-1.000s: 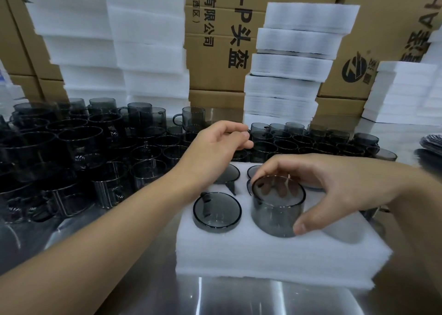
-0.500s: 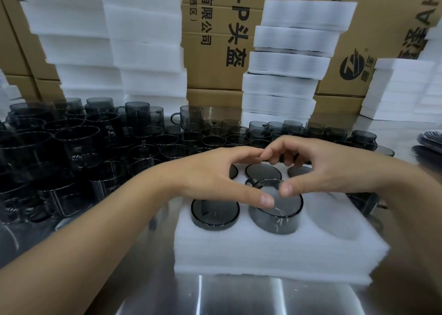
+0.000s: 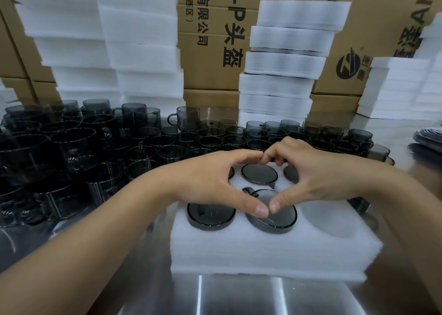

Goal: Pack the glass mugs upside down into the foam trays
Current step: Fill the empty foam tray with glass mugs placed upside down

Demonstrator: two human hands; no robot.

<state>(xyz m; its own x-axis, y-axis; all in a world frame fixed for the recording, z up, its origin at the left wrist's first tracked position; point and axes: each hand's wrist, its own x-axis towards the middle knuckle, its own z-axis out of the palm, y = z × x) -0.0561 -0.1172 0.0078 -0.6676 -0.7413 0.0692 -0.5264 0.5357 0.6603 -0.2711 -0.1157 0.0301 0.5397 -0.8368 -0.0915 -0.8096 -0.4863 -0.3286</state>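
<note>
Head view: the left hand [image 3: 210, 183] and right hand [image 3: 318, 176] arch together. Both thumbs press on the upturned base of the mug [image 3: 281, 221] in the front middle pocket of the tray [image 3: 263, 255], so seating it is the step in hand. The curled fingertips may touch nothing. Next, a mug from the pile [image 3: 167, 144] must go inverted into the empty pocket [image 3: 327, 216]. The boxes [image 3: 215, 58] read 头盔, 有限公司, (西区).

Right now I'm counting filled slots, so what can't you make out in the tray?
Head view:
- Back-left mug: nearly all under the left hand.
- Back-right mug: half covered by the right hand.
- Mug beside tray, at its right: mostly behind the right wrist.
</note>
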